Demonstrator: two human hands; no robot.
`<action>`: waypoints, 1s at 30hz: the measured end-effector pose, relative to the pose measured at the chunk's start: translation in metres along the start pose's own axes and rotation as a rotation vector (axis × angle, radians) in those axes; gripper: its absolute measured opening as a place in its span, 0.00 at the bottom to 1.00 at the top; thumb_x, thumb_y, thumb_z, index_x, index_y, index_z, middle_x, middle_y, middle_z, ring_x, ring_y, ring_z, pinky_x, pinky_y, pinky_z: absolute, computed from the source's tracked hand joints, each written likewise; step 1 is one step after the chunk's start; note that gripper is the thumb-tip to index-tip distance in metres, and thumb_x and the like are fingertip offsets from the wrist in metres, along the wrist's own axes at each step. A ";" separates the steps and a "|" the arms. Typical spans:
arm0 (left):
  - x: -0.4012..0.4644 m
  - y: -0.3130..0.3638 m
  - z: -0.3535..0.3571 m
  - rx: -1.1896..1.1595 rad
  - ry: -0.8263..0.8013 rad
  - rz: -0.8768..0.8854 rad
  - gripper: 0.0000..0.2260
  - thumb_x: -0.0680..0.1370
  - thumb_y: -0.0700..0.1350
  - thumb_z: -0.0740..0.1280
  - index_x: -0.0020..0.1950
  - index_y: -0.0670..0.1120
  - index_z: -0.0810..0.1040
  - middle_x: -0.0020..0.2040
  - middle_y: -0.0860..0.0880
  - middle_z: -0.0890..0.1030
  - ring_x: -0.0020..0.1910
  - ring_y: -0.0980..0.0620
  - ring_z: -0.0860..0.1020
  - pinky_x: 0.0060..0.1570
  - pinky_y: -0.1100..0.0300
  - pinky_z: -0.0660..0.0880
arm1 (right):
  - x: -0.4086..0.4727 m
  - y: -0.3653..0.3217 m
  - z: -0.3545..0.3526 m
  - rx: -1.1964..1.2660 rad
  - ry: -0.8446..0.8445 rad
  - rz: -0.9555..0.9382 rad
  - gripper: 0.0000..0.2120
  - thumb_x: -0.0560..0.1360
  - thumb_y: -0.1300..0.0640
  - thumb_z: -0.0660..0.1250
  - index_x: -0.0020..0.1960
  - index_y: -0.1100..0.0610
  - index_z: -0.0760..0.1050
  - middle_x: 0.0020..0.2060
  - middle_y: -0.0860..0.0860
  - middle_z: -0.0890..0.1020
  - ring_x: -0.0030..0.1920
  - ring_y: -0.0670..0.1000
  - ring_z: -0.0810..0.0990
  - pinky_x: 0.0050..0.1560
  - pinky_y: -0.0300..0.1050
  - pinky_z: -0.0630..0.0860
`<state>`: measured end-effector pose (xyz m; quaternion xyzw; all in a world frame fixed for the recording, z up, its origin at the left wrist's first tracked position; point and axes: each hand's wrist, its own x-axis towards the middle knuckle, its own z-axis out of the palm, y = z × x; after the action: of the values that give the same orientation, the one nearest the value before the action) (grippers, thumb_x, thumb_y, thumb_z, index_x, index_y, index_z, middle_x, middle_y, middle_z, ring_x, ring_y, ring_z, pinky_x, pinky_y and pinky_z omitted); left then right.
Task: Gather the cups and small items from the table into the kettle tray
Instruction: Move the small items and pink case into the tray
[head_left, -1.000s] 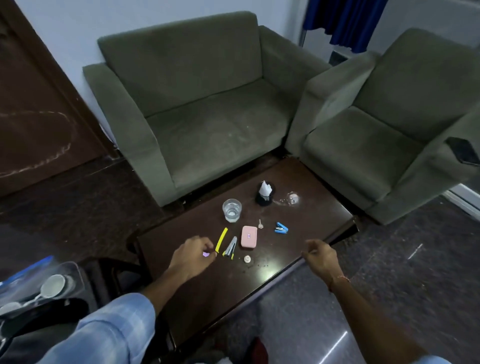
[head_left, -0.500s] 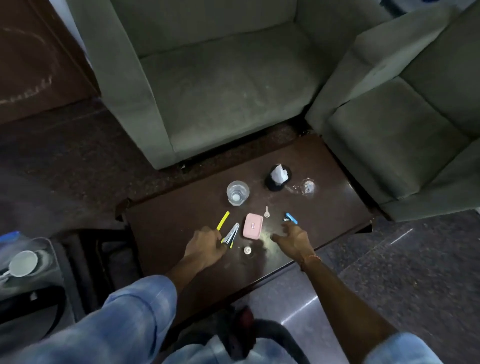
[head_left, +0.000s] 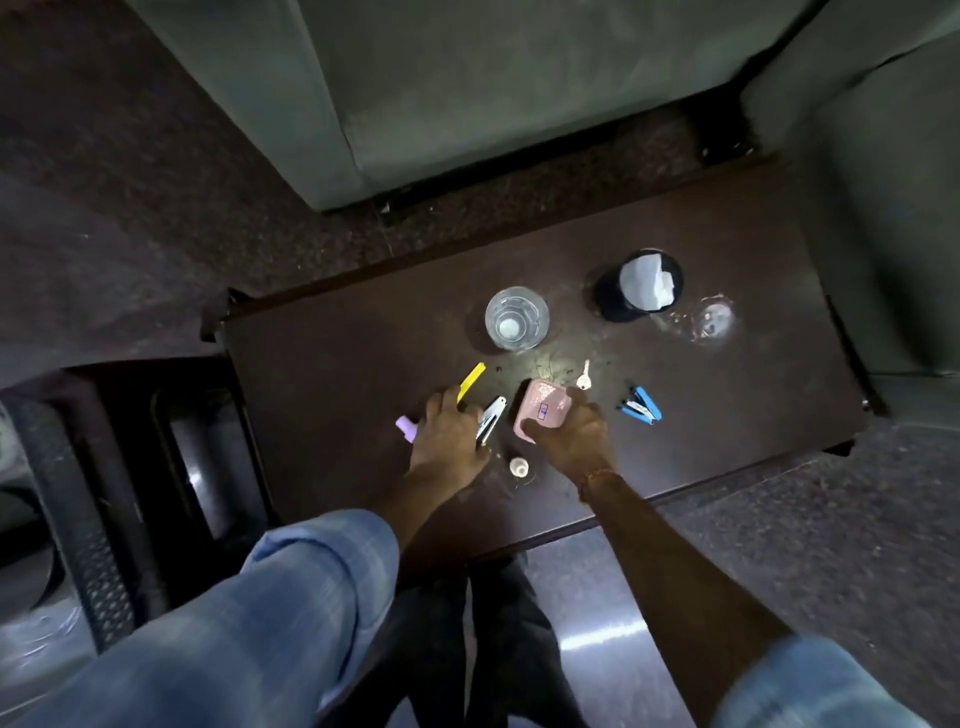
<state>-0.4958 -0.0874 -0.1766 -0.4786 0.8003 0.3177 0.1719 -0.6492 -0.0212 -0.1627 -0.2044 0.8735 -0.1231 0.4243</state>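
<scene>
On the dark brown table (head_left: 332, 364), my left hand (head_left: 447, 444) is closed around a small purple item (head_left: 406, 429) that sticks out on its left. Its fingertips rest by a yellow strip (head_left: 471, 381) and a silver clipper (head_left: 491, 419). My right hand (head_left: 571, 439) grips a pink case (head_left: 541, 410), thumb on its near side and fingers over its far right corner. A small white cap (head_left: 518, 466) lies between my wrists. Farther back stand a clear glass (head_left: 517, 318) and a black cup (head_left: 618, 293) stuffed with white paper. A key (head_left: 584, 375) and a blue stapler (head_left: 642, 405) lie to the right.
A clear glass lid-like piece (head_left: 711, 319) lies at the table's far right. Green sofas (head_left: 467, 88) border the table at the back and right. A low black stand (head_left: 156, 452) sits left of the table. My legs are against the near edge.
My right hand has moved left from the blue stapler onto the pink case and taken hold of it. My left hand has stayed by the yellow strip. My view has tilted further down.
</scene>
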 end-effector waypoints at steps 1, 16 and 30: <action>0.004 0.000 0.005 0.008 0.006 -0.001 0.21 0.72 0.52 0.71 0.62 0.47 0.76 0.68 0.44 0.66 0.68 0.44 0.64 0.64 0.47 0.68 | 0.002 -0.001 0.004 -0.010 0.005 0.004 0.37 0.66 0.49 0.76 0.69 0.57 0.65 0.60 0.61 0.74 0.59 0.61 0.75 0.58 0.49 0.72; 0.030 0.007 0.042 0.110 0.123 -0.093 0.15 0.77 0.51 0.65 0.57 0.43 0.77 0.60 0.44 0.69 0.57 0.45 0.70 0.56 0.53 0.72 | 0.038 0.000 0.047 -0.157 0.133 0.009 0.35 0.64 0.46 0.73 0.65 0.53 0.62 0.57 0.60 0.70 0.51 0.66 0.79 0.47 0.53 0.76; -0.043 -0.009 -0.023 0.027 0.171 -0.087 0.15 0.76 0.50 0.65 0.60 0.44 0.77 0.60 0.48 0.70 0.58 0.48 0.70 0.58 0.54 0.73 | -0.035 -0.039 -0.008 -0.310 0.048 -0.238 0.34 0.64 0.45 0.70 0.67 0.49 0.63 0.59 0.56 0.71 0.54 0.64 0.79 0.50 0.55 0.78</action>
<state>-0.4662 -0.0774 -0.1378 -0.5358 0.7948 0.2571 0.1228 -0.6267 -0.0390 -0.1184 -0.3661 0.8616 -0.0410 0.3491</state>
